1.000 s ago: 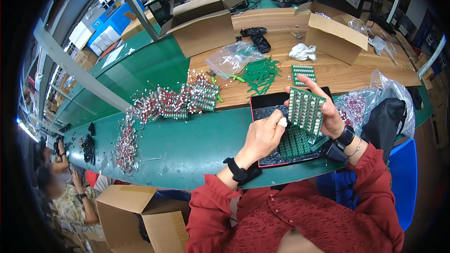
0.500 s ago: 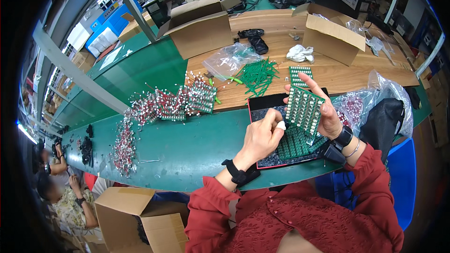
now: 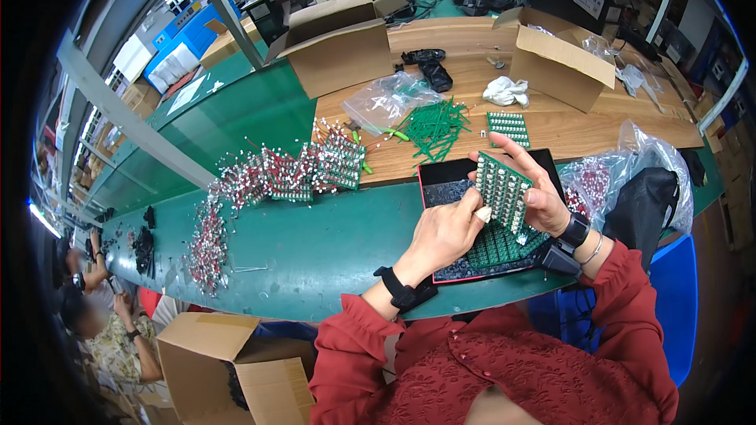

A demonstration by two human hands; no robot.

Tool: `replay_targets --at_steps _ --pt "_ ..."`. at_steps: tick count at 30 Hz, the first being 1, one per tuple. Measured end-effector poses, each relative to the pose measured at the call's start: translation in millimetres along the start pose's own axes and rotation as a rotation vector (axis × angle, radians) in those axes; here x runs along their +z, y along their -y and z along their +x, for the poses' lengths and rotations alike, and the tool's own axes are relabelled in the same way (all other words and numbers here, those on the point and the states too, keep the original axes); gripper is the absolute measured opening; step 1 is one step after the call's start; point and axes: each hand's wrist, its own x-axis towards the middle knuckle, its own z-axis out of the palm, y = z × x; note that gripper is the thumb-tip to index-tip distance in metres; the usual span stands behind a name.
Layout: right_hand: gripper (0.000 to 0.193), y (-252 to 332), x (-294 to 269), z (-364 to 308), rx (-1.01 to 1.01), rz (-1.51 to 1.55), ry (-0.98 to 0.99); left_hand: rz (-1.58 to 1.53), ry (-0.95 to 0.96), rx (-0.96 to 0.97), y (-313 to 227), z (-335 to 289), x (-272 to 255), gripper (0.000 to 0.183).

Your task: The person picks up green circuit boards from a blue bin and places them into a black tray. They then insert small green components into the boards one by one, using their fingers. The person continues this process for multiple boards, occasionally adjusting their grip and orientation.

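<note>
A green circuit board panel [image 3: 502,193] with rows of small white connectors stands tilted in my right hand [image 3: 543,198], whose fingers and thumb grip its right side. At the panel's lower left edge, my left hand [image 3: 446,232] is closed, with its index finger and thumb pinched together. A small white piece or fingertip cover [image 3: 483,214] shows at those fingertips; whether they hold a part is hidden. Beneath both hands lies a black tray with a red rim [image 3: 438,189], bearing more green boards [image 3: 496,250]. A small white part [image 3: 522,240] shows just under the held panel.
Another connector panel [image 3: 508,127] lies beyond the tray, near green strips [image 3: 433,127] and green-handled pliers [image 3: 397,134]. Wired boards and red-white leads [image 3: 272,173] pile up at left. Bagged leads [image 3: 587,187] sit right; cardboard boxes [image 3: 339,51] stand behind. Co-workers [image 3: 110,338] sit far left.
My left hand has moved slightly right, up against the panel's lower edge. The panel has dropped a little and turned, and my right fingers have lowered with it. The small white part now shows below.
</note>
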Motion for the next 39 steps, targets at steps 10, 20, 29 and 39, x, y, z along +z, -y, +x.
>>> replay_targets --at_steps 10,20,29,39 --pt "0.113 -2.7 -1.4 -0.2 -0.008 -0.076 0.025 -0.270 -0.070 -0.018 5.8 -1.8 -0.8 0.016" --pt "0.114 -2.9 -0.2 0.6 0.012 -0.137 0.035 -0.118 -0.123 0.047 4.0 -1.9 3.3 0.011" --pt "0.117 -4.0 -1.7 0.0 0.003 -0.132 0.052 -0.260 -0.059 -0.034 4.9 -3.7 -0.6 0.012" --pt "0.116 -3.0 -3.0 -0.5 0.036 -0.119 0.067 -0.207 -0.129 0.055 7.6 -4.6 4.2 0.011"
